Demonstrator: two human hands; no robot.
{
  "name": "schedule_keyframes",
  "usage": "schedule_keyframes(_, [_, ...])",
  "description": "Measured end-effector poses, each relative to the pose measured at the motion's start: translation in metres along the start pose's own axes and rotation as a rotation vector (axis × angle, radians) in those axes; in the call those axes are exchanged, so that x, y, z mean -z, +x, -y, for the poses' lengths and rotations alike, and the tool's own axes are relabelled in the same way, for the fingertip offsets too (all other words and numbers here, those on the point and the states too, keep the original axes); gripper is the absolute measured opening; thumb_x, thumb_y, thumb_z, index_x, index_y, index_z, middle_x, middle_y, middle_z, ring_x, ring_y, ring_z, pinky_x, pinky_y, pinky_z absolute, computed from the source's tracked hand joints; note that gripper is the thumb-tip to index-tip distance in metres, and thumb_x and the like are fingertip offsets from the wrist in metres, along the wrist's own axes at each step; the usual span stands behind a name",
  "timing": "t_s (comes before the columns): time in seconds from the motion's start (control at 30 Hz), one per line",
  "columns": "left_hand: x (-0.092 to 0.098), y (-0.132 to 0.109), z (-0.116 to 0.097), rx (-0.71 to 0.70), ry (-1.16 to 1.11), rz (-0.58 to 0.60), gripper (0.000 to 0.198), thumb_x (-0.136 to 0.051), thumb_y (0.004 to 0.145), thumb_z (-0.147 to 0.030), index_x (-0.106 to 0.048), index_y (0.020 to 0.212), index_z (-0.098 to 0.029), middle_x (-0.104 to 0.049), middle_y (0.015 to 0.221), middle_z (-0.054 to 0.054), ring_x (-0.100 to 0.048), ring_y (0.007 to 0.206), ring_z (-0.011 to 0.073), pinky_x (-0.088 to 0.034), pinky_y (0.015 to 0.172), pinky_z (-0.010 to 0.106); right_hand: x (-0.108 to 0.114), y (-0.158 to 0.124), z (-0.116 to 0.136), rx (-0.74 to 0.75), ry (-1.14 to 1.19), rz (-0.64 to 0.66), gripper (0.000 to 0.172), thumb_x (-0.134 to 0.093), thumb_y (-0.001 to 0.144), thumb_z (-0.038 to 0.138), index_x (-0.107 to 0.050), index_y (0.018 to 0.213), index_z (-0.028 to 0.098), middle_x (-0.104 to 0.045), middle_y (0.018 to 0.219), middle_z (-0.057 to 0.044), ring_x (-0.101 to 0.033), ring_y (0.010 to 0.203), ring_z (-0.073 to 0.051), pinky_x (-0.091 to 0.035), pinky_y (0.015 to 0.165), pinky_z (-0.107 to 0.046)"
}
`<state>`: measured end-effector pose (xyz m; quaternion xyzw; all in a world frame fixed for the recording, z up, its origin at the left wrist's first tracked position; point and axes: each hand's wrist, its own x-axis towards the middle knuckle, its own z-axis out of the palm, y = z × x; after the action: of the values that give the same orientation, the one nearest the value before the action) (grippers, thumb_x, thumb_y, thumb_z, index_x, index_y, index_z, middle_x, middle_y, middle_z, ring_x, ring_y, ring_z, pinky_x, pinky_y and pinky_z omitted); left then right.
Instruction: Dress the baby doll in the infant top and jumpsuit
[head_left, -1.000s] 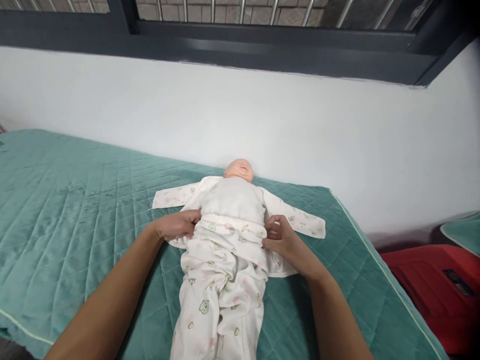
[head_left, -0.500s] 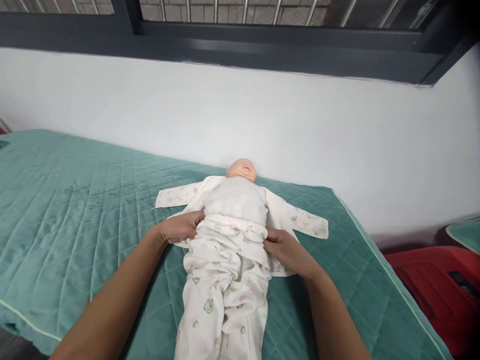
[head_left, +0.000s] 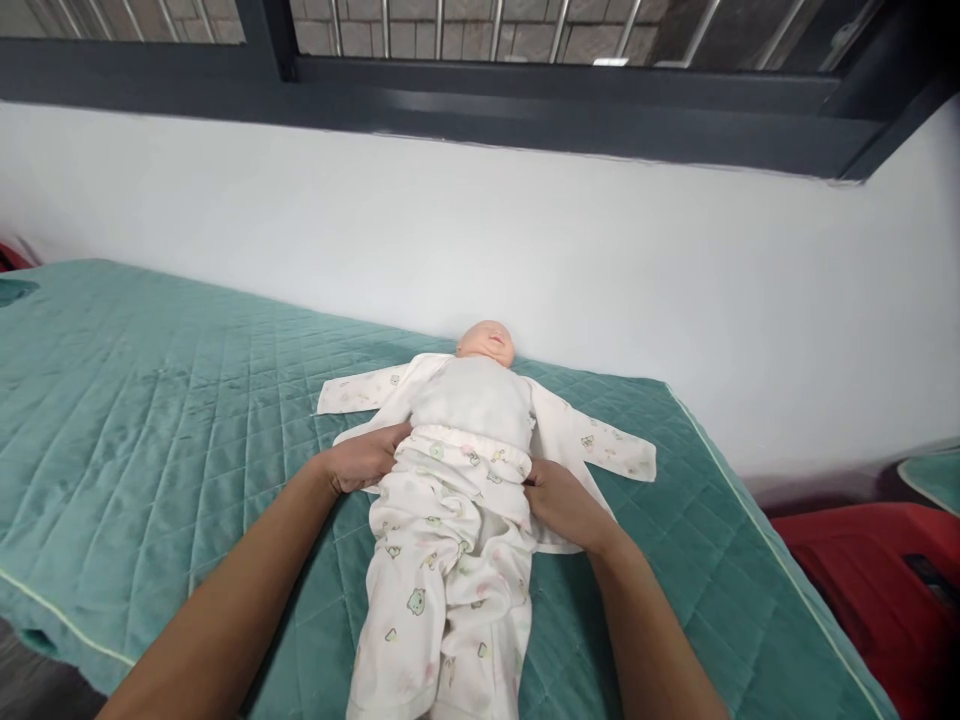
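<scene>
A baby doll (head_left: 486, 343) lies on its back, head toward the wall. White printed pants (head_left: 442, 540) cover its legs up to the waist, bunched below the waistband. Under its body an opened white printed jacket (head_left: 570, 440) is spread, sleeves out to both sides. My left hand (head_left: 367, 458) is closed on the waistband at the left hip, fingertips partly hidden by cloth. At the right hip, my right hand (head_left: 562, 497) pinches the pants' side just below the waistband. The doll's pale cloth torso (head_left: 472, 395) shows above the pants.
A green quilted cover (head_left: 172, 400) spreads beneath the doll. Behind it rises a white wall (head_left: 337, 220) below a dark window frame (head_left: 525, 105) with metal bars. A red plastic object (head_left: 862, 580) stands beyond the right edge.
My right hand has shifted slightly left and inward at the pants' side. My left hand keeps its hold. The view has tilted up a little.
</scene>
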<state>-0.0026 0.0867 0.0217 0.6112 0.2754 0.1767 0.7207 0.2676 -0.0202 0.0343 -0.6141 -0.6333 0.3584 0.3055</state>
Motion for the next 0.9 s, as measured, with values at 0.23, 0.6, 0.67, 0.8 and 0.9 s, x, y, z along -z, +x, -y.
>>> schedule_keyframes(0.23, [-0.004, -0.001, 0.001, -0.028, -0.085, -0.005, 0.059, -0.076, 0.057, -0.011, -0.064, 0.115, -0.015, -0.071, 0.113, 0.011, -0.065, 0.106, 0.0253, -0.054, 0.085, 0.031, 0.002, -0.003, -0.008, -0.065, 0.111, 0.022, 0.028, -0.052, 0.066, 0.023, -0.075, 0.082, 0.020, -0.072, 0.072, -0.001, -0.065, 0.079, -0.027, -0.051, 0.070, -0.033])
schedule_keyframes(0.6, [-0.015, -0.009, 0.001, -0.126, 0.048, -0.083, 0.040, -0.070, 0.060, -0.008, -0.069, 0.099, -0.017, -0.074, 0.099, 0.005, -0.065, 0.104, 0.0239, -0.051, 0.089, 0.032, 0.003, -0.008, -0.012, -0.025, 0.326, 0.140, 0.027, -0.058, 0.067, 0.021, -0.073, 0.089, 0.017, -0.074, 0.083, -0.002, -0.066, 0.082, -0.022, -0.052, 0.079, -0.034])
schedule_keyframes(0.67, [-0.020, -0.011, -0.002, -0.137, 0.060, -0.091, 0.042, -0.069, 0.059, -0.008, -0.069, 0.099, -0.017, -0.074, 0.098, 0.004, -0.064, 0.103, 0.0242, -0.050, 0.089, 0.032, 0.002, -0.008, -0.010, 0.004, 0.294, 0.201, 0.026, -0.057, 0.067, 0.019, -0.074, 0.086, 0.018, -0.075, 0.086, -0.001, -0.066, 0.086, -0.023, -0.052, 0.084, -0.036])
schedule_keyframes(0.8, [-0.028, -0.012, -0.005, -0.168, 0.019, -0.074, 0.050, -0.073, 0.058, -0.012, -0.067, 0.108, -0.018, -0.074, 0.102, 0.005, -0.063, 0.107, 0.0250, -0.050, 0.090, 0.032, 0.004, -0.008, -0.007, 0.075, 0.258, 0.308, 0.039, -0.052, 0.062, 0.011, -0.075, 0.093, 0.021, -0.076, 0.094, 0.000, -0.067, 0.093, -0.024, -0.049, 0.094, -0.038])
schedule_keyframes(0.9, [-0.031, -0.012, -0.003, -0.168, -0.010, -0.075, 0.057, -0.077, 0.057, -0.018, -0.066, 0.113, -0.018, -0.074, 0.104, 0.007, -0.062, 0.111, 0.0278, -0.050, 0.090, 0.034, 0.007, -0.007, -0.005, 0.104, 0.184, 0.354, 0.047, -0.051, 0.063, 0.010, -0.074, 0.103, 0.021, -0.075, 0.104, -0.001, -0.067, 0.097, -0.025, -0.049, 0.094, -0.040])
